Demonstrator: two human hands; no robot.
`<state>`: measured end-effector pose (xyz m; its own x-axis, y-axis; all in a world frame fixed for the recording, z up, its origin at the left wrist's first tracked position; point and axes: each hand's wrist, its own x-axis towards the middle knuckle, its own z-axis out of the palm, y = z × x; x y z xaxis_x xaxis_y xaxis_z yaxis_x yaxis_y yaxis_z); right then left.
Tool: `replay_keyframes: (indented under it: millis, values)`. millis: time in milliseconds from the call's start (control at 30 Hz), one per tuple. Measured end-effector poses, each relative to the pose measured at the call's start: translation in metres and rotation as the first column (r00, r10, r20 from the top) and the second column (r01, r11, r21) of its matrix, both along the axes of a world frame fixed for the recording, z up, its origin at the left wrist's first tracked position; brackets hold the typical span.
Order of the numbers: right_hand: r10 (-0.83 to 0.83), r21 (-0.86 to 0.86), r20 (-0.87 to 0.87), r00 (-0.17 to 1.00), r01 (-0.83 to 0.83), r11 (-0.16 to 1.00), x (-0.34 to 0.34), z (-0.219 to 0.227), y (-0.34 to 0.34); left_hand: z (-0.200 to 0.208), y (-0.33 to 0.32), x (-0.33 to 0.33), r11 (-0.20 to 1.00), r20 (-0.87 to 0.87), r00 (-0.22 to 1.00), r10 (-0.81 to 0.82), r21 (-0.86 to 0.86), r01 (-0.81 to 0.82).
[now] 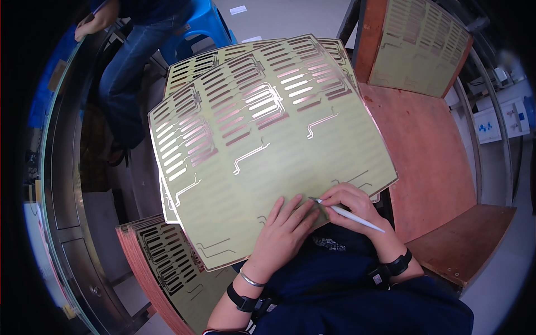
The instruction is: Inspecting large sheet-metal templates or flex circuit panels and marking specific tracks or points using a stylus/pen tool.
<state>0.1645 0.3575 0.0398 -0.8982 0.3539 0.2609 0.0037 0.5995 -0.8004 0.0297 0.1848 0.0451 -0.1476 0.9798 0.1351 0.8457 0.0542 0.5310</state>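
A large pale green circuit board panel point(290, 167) with shiny metallic strips and bent traces lies in front of me, turned at an angle over another similar panel point(192, 66). My left hand point(283, 237) rests flat near the panel's close edge, fingers stretched out and holding nothing. Between the fingers of my right hand point(357, 205) is a slim white-handled craft knife point(357, 219). Its dark, narrow tip points left and meets the panel close to my left fingertips. Whether the tip cuts into the surface cannot be seen.
More panels with reddish edges are stacked at the lower left point(167, 268). On the right stands a reddish-brown board rack point(430, 145), with one panel point(416, 56) leaning at its far end. Another person point(131, 61) stands at far left beside a blue stool point(204, 28).
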Motion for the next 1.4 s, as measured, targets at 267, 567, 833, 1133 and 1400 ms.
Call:
replay_keyframes:
  millis: [267,567,833,1133,1400]
  values:
    - [-0.021,0.035,-0.030,0.999,0.022,0.999,-0.001,-0.002,-0.003,0.003,0.002,-0.001,1.000,0.001,1.000,0.000,-0.023,0.000]
    - [-0.024,0.133,-0.103,0.994,0.038,0.990,-0.001,-0.007,-0.006,0.000,0.001,0.000,1.000,0.037,0.999,0.019,0.000,-0.019]
    - [-0.037,0.164,-0.122,0.992,0.057,0.985,-0.001,-0.010,-0.007,0.002,0.001,0.001,1.000,0.039,0.999,0.020,0.000,-0.020]
    - [-0.161,-0.192,-0.086,0.983,0.142,0.971,0.004,-0.004,0.000,0.000,0.012,-0.004,0.979,-0.022,0.980,0.198,-0.039,-0.198]
    - [-0.364,-0.422,-0.147,0.920,0.274,0.864,0.017,-0.005,0.015,0.006,0.014,0.038,0.773,0.606,0.626,-0.490,-0.030,0.634]
